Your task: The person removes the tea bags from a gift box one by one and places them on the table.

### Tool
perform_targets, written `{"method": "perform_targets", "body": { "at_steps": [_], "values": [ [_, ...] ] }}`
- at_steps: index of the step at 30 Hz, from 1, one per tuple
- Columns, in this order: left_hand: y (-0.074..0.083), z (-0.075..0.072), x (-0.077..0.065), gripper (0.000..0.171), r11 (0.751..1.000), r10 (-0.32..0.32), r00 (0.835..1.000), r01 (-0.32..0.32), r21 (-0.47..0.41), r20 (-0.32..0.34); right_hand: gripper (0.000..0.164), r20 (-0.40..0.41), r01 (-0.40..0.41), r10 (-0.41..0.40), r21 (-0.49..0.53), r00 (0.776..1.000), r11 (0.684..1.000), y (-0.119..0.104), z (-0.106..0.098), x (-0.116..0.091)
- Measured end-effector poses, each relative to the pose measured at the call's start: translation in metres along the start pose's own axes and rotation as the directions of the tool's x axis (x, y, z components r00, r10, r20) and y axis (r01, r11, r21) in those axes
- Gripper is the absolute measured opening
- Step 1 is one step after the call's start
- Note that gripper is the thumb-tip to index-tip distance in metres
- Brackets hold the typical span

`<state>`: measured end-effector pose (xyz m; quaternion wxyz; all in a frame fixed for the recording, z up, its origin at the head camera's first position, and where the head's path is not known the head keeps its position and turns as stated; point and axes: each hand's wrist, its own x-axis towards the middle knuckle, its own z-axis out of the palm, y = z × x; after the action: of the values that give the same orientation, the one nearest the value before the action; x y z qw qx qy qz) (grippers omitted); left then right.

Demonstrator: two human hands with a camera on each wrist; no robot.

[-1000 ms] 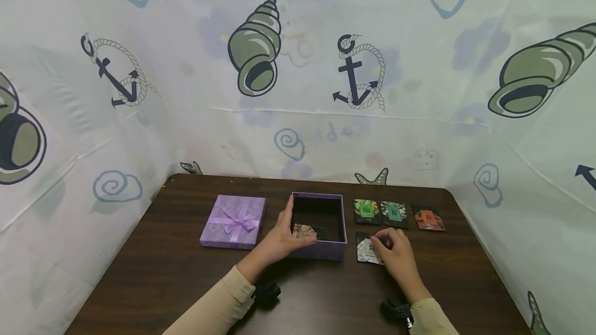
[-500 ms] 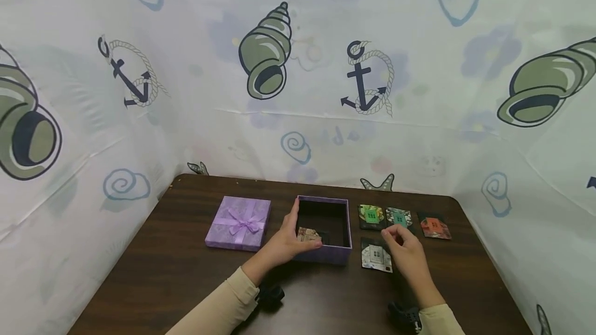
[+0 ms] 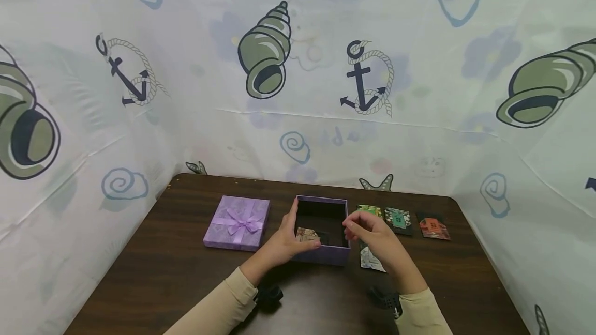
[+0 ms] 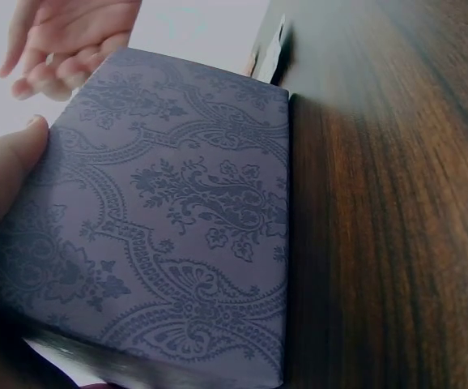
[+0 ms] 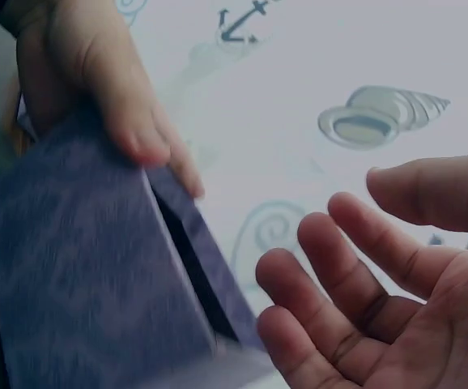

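An open purple gift box (image 3: 321,256) stands on the table, with a small brown-patterned packet (image 3: 306,234) inside at its left. My left hand (image 3: 284,244) grips the box's near left corner, fingers along the left wall and thumb over the front rim. Beside the right rim hovers my right hand (image 3: 379,237); its fingers (image 5: 323,251) are loosely bent, and the right wrist view shows nothing between them. Partly under that hand lies a flat packet with a white picture (image 3: 371,261). Behind it a green packet (image 3: 371,209) is partly covered.
The purple lid (image 3: 236,224) with a ribbon bow lies left of the box. A teal packet (image 3: 398,219) and a red-orange packet (image 3: 434,226) lie at the right. A patterned cloth wall (image 3: 316,133) rises behind the brown table (image 3: 153,273).
My right hand has left the white packet, first lifting away to the right, then passing left to the box's right rim. The left hand stays on the box. The head view shifted slightly.
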<state>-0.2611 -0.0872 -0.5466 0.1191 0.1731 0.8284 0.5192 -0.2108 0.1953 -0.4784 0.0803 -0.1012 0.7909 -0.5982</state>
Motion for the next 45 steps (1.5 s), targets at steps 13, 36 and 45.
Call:
{"method": "perform_targets", "body": {
  "at_steps": [13,36,45],
  "values": [
    [-0.002,-0.002,-0.001,0.138,1.000,-0.004,1.000,0.004,-0.006,0.003,0.025,0.169,0.055,-0.017,-0.222,0.985,0.974,-0.033,0.019,0.034],
    [-0.004,-0.004,0.000,0.136,0.999,0.026,0.999,-0.025,-0.031,0.036,0.029,0.318,-0.122,0.319,-0.510,0.893,0.852,-0.054,0.033,0.097],
    [-0.002,-0.005,-0.001,0.136,0.999,0.033,0.999,-0.031,-0.034,0.042,0.036,0.322,-0.154,0.421,-0.610,0.848,0.777,-0.046,0.041,0.117]
  ]
}}
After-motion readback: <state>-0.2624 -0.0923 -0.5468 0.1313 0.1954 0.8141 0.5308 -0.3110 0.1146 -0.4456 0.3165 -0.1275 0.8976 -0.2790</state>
